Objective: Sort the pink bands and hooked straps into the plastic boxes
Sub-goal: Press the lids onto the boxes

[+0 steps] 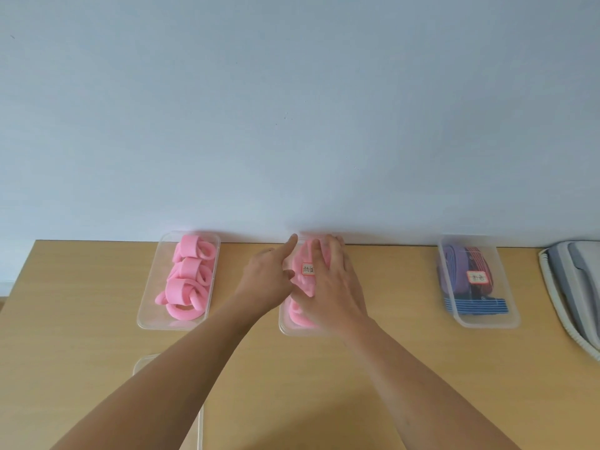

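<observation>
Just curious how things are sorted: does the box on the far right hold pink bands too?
No, the right box holds purple, red and blue-striped straps, with nothing pink in it.

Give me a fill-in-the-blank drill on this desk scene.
The left hand and right hand are both at the ___ box of three. The left box holds bands coloured ___. The blue-striped straps lie in the ___ box.
Missing words: middle; pink; right.
</observation>
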A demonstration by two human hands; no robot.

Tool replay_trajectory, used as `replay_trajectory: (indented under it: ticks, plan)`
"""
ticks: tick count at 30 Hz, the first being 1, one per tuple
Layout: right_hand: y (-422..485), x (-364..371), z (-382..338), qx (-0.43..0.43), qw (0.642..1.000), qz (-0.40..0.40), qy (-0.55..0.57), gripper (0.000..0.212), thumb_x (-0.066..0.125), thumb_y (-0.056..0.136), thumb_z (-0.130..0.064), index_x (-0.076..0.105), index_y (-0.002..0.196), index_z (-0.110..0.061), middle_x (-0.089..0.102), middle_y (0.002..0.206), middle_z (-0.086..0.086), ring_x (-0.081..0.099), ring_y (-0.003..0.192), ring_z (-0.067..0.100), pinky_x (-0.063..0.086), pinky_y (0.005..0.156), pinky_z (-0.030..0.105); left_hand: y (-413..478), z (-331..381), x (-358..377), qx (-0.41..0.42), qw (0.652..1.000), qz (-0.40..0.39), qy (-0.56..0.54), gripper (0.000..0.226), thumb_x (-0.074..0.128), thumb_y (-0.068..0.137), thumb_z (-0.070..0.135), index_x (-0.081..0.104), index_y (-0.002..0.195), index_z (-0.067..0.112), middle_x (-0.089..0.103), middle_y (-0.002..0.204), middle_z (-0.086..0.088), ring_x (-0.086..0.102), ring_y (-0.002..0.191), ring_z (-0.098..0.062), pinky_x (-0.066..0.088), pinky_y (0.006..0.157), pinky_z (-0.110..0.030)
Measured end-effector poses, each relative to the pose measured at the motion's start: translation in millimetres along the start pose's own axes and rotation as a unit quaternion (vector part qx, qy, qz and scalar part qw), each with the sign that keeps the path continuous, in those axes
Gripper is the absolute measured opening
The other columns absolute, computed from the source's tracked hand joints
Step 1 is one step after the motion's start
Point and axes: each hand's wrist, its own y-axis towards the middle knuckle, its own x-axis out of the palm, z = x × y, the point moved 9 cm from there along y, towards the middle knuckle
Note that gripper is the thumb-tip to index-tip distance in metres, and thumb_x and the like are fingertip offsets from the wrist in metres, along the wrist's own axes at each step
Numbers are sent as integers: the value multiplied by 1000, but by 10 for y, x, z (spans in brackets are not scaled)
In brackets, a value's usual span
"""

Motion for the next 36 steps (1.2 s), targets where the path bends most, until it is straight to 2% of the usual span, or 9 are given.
replay_trajectory:
  ticks: [3, 6, 9, 12, 17, 21, 25, 29, 36]
  plan:
    - [25, 27, -32, 1, 1000, -7, -9, 102, 10, 83, -80, 6, 158, -10, -3, 166, 10, -15, 152, 22, 4, 125, 38, -9, 51, 8, 1, 1000, -20, 13, 92, 72, 82, 11, 33, 160, 40, 51, 89, 18, 54, 75, 23, 35, 58, -9]
    - [36, 8, -21, 9, 1000, -3, 17, 100, 12, 85, -79, 4, 159, -13, -6, 166, 8, -18, 152, 19, 5, 125, 38, -10, 89, -12, 2, 1000, -18, 12, 91, 71, 82, 9, 34, 160, 37, 52, 85, 18, 50, 73, 28, 31, 60, -9]
    - [-8, -49, -8, 7, 998, 26, 54, 93, 35, 87, -75, 16, 157, -17, 0, 163, 5, -5, 152, 22, 14, 123, 34, -45, 75, -31, -3, 1000, -1, -9, 81, 67, 88, 8, 36, 157, 36, 52, 87, 15, 57, 80, 8, 40, 67, -23]
    - [-8, -127, 20, 9, 995, 47, 84, 77, 58, 84, -61, 38, 145, -17, 20, 150, 4, 18, 142, 24, 29, 114, 32, -55, 26, -8, -7, 1000, -8, -17, 78, 65, 93, 9, 34, 158, 40, 54, 96, 6, 64, 95, -24, 56, 81, -40]
    - [8, -280, 71, 18, 991, 74, 111, 35, 62, 90, -21, 58, 123, -10, 45, 126, 8, 38, 118, 28, 40, 102, 39, -95, -18, 31, -17, 998, -46, -30, 72, 64, 88, 7, 42, 149, 40, 51, 96, 3, 63, 92, -30, 63, 77, -50]
    - [30, -308, 140, 45, 983, 89, 155, 22, 58, 92, -8, 66, 112, -9, 49, 118, 7, 45, 113, 27, 38, 95, 27, -25, -2, -31, -25, 999, -10, -33, 37, 68, 95, 25, 56, 130, 31, 57, 105, 5, 57, 89, -16, 49, 71, -27]
    - [66, -332, 212, 70, 970, 100, 209, 17, 64, 88, -4, 73, 102, -10, 63, 104, 5, 58, 99, 25, 45, 83, 30, 24, 9, -128, -29, 997, 70, -30, 8, 67, 98, 25, 67, 105, 27, 70, 105, 9, 63, 91, -17, 40, 77, -27]
    - [86, -286, 372, 150, 936, 93, 304, 12, 71, 86, -6, 76, 95, -13, 70, 98, 3, 64, 92, 19, 49, 85, 29, -11, -1, -109, -26, 992, 118, -47, 12, 70, 96, 17, 77, 104, 22, 73, 95, 7, 62, 86, -14, 38, 76, -24]
    - [87, -236, 392, 167, 934, 100, 299, 6, 69, 88, -8, 74, 91, -10, 69, 93, 3, 60, 85, 16, 45, 79, 26, -74, 60, -72, -8, 983, 178, -46, 15, 62, 96, 4, 76, 95, 9, 64, 89, 3, 51, 81, -15, 33, 64, -7]
